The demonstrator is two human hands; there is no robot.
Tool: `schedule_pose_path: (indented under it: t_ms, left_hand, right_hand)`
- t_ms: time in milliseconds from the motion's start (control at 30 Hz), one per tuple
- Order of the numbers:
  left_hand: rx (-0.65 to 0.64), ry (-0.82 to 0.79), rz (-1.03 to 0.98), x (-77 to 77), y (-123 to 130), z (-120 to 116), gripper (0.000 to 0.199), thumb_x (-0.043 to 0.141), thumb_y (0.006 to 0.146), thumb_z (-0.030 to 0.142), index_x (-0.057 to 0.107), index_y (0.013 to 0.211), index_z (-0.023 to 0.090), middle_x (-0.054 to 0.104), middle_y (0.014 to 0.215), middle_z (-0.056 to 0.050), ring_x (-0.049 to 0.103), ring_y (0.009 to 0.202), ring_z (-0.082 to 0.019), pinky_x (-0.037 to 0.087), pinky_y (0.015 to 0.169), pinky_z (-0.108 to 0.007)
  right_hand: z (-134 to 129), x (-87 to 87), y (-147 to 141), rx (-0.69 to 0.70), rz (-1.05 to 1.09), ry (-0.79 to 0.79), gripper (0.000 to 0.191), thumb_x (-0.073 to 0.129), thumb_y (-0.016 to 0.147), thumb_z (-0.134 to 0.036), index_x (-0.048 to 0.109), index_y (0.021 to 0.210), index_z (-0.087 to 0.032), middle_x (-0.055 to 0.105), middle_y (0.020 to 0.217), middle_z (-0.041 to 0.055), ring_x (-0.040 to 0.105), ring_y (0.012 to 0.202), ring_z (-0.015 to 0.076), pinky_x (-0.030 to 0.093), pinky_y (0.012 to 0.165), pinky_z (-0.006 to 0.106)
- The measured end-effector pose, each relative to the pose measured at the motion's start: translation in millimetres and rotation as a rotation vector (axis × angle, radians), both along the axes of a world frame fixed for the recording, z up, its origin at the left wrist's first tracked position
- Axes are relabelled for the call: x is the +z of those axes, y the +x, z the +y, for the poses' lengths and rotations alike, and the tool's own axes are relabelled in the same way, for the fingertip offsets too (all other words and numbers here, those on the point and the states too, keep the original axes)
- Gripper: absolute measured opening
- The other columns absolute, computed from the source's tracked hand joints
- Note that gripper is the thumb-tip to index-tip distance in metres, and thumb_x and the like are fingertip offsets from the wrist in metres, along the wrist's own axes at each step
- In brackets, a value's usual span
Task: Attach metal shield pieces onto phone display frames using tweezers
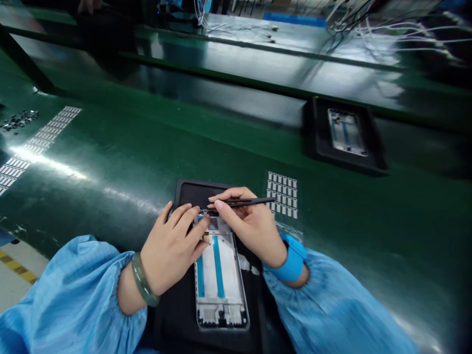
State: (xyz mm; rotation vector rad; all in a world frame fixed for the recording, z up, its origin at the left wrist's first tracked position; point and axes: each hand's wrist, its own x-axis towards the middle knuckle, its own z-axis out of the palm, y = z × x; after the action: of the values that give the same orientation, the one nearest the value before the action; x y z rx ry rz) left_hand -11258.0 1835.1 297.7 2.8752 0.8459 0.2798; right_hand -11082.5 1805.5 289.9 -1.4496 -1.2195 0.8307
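A phone frame, silvery with two blue strips, lies in a black tray in front of me. My left hand rests over the frame's upper left part, its fingers spread and fingertips at the top edge. In my right hand is a pair of black tweezers, lying nearly level with the tips pointing left above the frame's top end. Fingers hide most of the top edge, and I cannot make out whether the tweezers' tips hold anything.
Right of the tray lies a sheet of small pale stickers. Another black tray holds a second phone frame. At the left are a long sticker strip and small dark parts. Cables lie on the far bench.
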Motion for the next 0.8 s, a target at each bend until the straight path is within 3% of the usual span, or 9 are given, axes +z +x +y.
schedule_pose_path:
  t_ms: [567, 800]
  left_hand:
    - [0.002, -0.007, -0.015, -1.4, 0.3, -0.3, 0.037, 0.049, 0.089, 0.029, 0.051, 0.124, 0.016, 0.053, 0.126, -0.009, 0.044, 0.121, -0.027, 0.035, 0.104, -0.051]
    - [0.008, -0.018, -0.012, -1.0, 0.8, 0.1, 0.036, 0.047, 0.089, 0.03, 0.052, 0.123, 0.016, 0.053, 0.126, -0.009, 0.043, 0.122, -0.026, 0.035, 0.104, -0.051]
  right_hand:
    - [-2.6, 2.6, -3.1, 0.015, -0.294, 0.082, 0.006, 0.056, 0.084, -0.024, 0.059, 0.087, -0.02, 0.067, 0.088, 0.0036, 0.066, 0.083, 0.0163, 0.055, 0.075, 0.029]
    - [-3.4, -0.1, -2.2, 0.007, -0.3, 0.126, 0.004, 0.057, 0.084, -0.021, 0.058, 0.088, -0.021, 0.066, 0.086, 0.0019, 0.066, 0.08, 0.0142, 0.054, 0.071, 0.027]
